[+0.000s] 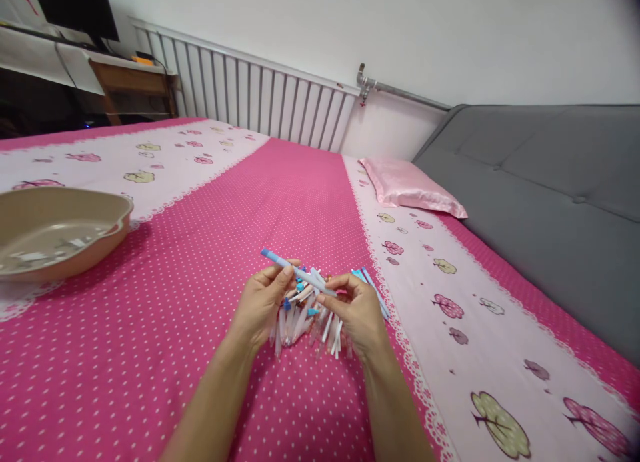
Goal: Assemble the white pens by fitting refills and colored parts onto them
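A slim pale blue pen (301,273) with a darker blue end is stretched between my two hands, slanting down to the right. My left hand (263,301) pinches it near the middle between thumb and fingers. At its lower right end, the thumb and fingers of my right hand (358,307) are closed on it. A small whitish flap stands up from the pen near my right fingertips; I cannot tell what it is. Beneath both hands lies a pile of clear and white slender tubes (300,325) with blue bits among them, partly hidden by the hands. Several blue sticks (375,292) lie just beyond my right hand.
A beige basin (107,239) with white scraps inside stands on the left of the pink dotted bedspread (200,355). A pink pillow (413,187) rests by the grey headboard (540,162). A white radiator (250,92) and a desk with a monitor (75,9) are at the back.
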### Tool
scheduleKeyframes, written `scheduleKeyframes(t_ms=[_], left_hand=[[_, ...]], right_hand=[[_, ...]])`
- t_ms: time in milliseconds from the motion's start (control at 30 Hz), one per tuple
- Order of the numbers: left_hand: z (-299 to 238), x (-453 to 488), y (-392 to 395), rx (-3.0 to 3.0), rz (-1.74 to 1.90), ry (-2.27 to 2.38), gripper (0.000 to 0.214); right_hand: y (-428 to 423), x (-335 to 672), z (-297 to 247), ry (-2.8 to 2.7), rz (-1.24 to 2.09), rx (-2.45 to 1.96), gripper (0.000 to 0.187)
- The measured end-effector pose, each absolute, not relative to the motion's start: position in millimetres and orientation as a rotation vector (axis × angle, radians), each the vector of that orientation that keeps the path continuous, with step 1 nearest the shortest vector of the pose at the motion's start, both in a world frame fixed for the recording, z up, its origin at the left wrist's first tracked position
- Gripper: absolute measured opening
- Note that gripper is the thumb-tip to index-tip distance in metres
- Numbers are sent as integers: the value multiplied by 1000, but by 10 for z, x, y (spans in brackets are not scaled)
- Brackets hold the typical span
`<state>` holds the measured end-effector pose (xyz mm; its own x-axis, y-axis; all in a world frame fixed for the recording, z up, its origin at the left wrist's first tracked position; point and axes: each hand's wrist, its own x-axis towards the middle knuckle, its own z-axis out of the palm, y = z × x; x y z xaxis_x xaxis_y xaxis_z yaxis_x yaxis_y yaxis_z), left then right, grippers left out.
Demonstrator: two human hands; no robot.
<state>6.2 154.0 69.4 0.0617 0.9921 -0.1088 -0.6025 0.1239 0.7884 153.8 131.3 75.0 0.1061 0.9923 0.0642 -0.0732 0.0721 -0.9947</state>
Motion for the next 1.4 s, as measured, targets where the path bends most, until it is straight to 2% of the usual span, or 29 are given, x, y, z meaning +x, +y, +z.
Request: scheduleKeyframes(t_ms=[133,300,367,500,700,900,1400], left_hand=[[716,48,1542,629,1354,719,33],[721,38,1544,604,1382,705,32],[717,44,1542,595,1387,706,32],[732,46,1546,558,1402,717,28],[750,-63,1616,457,1561,770,15],[628,-127,1653,617,1636,1070,30],[393,-193,1678,1328,1183,1674,44]], right_hand=[[1294,1533,788,-1047,1271,-1051,34],[1326,1530,753,-1092,1395,-1228,47],[1335,1528,724,-1128,1386,-1227,45],[1337,1550,701,-1154,1249,-1174,30],[1372,1649,705,-1131,905,-1247,26],[1378,1659,703,-1197,680,-1367,23],[1407,1579,594,-1278,420,-1451,22]])
